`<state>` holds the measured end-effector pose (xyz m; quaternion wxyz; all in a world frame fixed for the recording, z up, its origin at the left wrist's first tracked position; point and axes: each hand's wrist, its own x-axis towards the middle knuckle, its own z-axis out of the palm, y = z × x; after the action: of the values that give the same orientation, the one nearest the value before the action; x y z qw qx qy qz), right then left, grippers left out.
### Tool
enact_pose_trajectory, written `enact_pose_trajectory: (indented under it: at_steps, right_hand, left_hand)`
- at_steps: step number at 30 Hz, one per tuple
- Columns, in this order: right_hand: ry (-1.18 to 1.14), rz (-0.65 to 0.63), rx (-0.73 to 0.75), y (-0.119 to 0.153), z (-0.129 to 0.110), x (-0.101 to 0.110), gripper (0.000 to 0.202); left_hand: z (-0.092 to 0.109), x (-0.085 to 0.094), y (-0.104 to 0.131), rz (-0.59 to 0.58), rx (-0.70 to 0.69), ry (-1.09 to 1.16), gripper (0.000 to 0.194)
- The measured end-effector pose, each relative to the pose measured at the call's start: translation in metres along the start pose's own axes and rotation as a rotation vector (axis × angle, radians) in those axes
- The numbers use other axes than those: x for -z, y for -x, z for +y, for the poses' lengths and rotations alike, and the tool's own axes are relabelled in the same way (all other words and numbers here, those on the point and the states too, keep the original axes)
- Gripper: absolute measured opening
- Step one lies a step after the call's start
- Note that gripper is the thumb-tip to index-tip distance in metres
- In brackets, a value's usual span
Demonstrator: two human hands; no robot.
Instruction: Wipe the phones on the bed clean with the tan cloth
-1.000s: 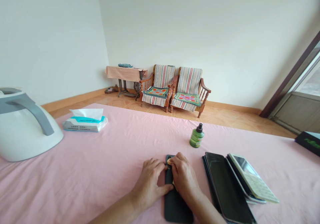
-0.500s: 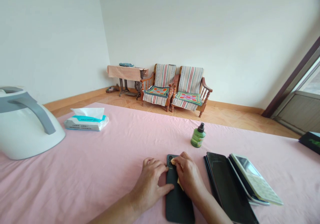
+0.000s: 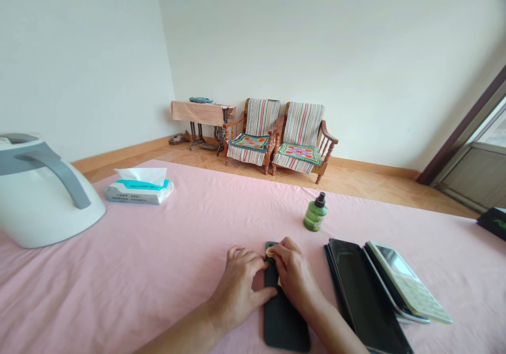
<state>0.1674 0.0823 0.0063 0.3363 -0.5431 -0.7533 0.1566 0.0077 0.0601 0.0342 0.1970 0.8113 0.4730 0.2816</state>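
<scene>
A dark smartphone (image 3: 285,322) lies face down on the pink cloth, its camera end pointing away from me. My left hand (image 3: 239,280) grips it from the left side, thumb on the back cover and fingertips at the edge near the cameras. Pinched in my right hand (image 3: 294,272) is a small yellowish wiping cloth (image 3: 269,252), pressed against the camera area. The hand covers most of the cloth and part of the phone. Right of it lie a black phone (image 3: 363,291) on another dark device and a pale phone with a patterned lower half (image 3: 411,283) on top of other devices.
A green spray bottle (image 3: 315,214) stands beyond my right hand. Farther left are a tissue pack (image 3: 138,192) and a white kettle (image 3: 51,201) with a grey handle. A black box (image 3: 492,225) sits at the right edge. Two wooden chairs (image 3: 298,138) stand by the wall.
My right hand and the yellowish cloth have shifted slightly left across the camera area, covering more of the lenses. The left hand keeps its grip on the phone. The whole view has shifted a little.
</scene>
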Motion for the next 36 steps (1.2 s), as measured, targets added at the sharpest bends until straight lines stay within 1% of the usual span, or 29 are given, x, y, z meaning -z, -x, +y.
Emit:
enact_pose_trajectory:
  at_steps: [2, 5, 9, 15, 20, 24, 29, 36]
  right_hand:
    - [-0.007, -0.025, 0.016, 0.001, 0.0, 0.003, 0.029]
    - [-0.014, -0.046, 0.026, 0.002, 0.001, 0.007, 0.03]
    - [-0.013, -0.046, 0.025, 0.003, 0.0, 0.007, 0.031]
    - [-0.072, -0.088, 0.064, 0.009, -0.004, 0.008, 0.031]
    - [-0.058, -0.056, 0.038, 0.009, -0.001, 0.005, 0.031]
    - [-0.093, -0.069, 0.063, 0.01, 0.001, 0.003, 0.032]
    - [-0.07, -0.029, 0.049, 0.008, 0.002, 0.0, 0.032]
    - [-0.078, -0.028, 0.068, 0.011, 0.002, 0.0, 0.033]
  left_hand:
    - [0.001, 0.0, 0.0, 0.001, 0.032, -0.014, 0.037]
    - [0.0, -0.001, 0.0, 0.011, 0.081, -0.045, 0.045]
    - [-0.004, -0.004, 0.001, 0.016, 0.096, -0.055, 0.054]
    - [-0.005, -0.003, 0.001, 0.003, 0.11, -0.03, 0.05]
    - [-0.005, -0.003, 0.002, 0.003, 0.1, -0.034, 0.053]
    - [-0.006, -0.003, 0.002, -0.007, 0.1, -0.038, 0.049]
    - [-0.007, -0.003, 0.0, -0.015, 0.09, -0.038, 0.051]
    - [-0.006, -0.004, 0.001, -0.026, 0.098, -0.051, 0.047]
